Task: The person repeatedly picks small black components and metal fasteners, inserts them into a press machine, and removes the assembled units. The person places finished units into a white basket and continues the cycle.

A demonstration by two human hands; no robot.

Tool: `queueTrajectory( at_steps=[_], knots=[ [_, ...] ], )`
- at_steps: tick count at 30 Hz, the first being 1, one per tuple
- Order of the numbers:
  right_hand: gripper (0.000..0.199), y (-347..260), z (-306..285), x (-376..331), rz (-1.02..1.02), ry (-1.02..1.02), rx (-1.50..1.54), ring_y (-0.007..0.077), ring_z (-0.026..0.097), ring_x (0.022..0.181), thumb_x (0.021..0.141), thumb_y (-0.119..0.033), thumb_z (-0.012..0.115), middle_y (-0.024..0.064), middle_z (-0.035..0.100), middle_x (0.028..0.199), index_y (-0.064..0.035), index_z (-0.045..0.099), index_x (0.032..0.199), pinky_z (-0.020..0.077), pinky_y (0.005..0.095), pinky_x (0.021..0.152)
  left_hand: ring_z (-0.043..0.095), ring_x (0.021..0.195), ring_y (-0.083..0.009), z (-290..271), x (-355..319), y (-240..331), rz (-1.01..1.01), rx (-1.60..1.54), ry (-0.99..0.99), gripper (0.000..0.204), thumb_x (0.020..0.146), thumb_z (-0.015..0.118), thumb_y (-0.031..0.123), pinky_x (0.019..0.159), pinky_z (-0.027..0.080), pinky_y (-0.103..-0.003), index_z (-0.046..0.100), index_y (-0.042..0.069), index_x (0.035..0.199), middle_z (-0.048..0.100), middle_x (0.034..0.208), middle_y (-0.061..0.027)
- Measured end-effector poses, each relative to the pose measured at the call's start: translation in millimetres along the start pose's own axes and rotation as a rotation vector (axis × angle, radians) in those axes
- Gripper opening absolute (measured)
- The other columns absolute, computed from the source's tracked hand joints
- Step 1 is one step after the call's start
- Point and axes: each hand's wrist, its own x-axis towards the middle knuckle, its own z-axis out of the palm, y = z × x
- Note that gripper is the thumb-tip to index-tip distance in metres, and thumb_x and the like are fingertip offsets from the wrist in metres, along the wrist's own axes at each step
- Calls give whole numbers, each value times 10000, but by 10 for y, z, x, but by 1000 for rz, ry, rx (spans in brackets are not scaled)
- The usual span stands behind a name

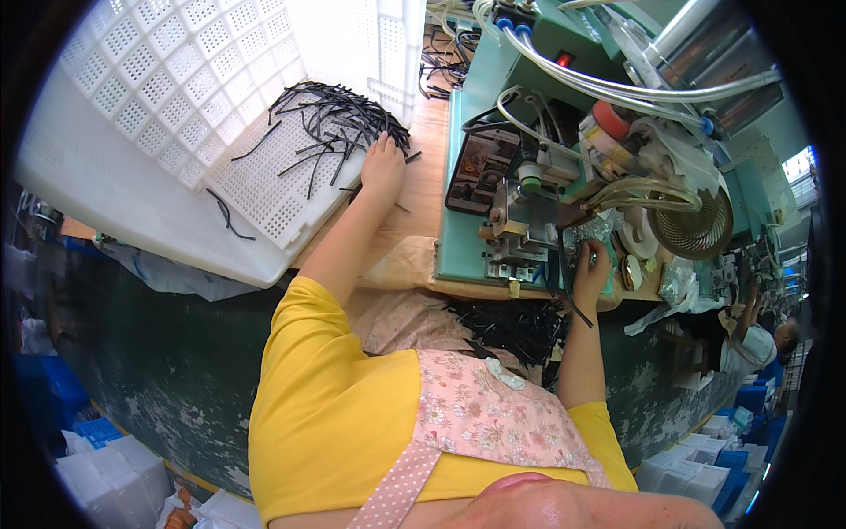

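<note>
My left hand (384, 169) reaches over the near rim of a large white plastic crate. Its fingers are stretched out and lie against the right end of a heap of thin black strips (339, 115). By the front right of a green bench machine (458, 251), my right hand (594, 271) is closed, thumb and fingers curled together. A long black strip (566, 280) runs at its palm side and hangs down past the wrist. The fingertips are small and partly hidden. Just left of this hand stands the machine's metal fixture (522, 220).
The crate's perforated wall (176, 62) rises at the left. Hoses (634, 88) loop above the machine, near a round fan-like grille (692, 225). More black strips (511, 331) lie below the table edge. A person (751, 344) sits farther right. White bins (119, 480) stand on the floor.
</note>
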Motion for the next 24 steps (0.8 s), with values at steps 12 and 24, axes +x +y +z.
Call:
queueTrajectory(
  at_steps=[12, 24],
  knots=[
    [115, -358, -124, 57, 192, -32, 288, 270, 576, 836, 851, -90, 638, 81, 633, 920, -41, 595, 946, 390, 368, 865, 492, 1163, -267, -604, -614, -10, -212, -419, 122, 206, 803, 654, 166, 970, 373, -390, 584, 52, 960, 583, 1179, -96],
    [157, -1241, -223, 283, 118, -125, 622, 163, 575, 885, 843, -77, 657, 60, 615, 899, -29, 568, 963, 438, 272, 815, 619, 798, -122, -1740, -633, 807, -123, -1598, 483, 194, 992, 445, 107, 713, 506, -235, 579, 11, 1093, 658, 947, -66]
  ],
)
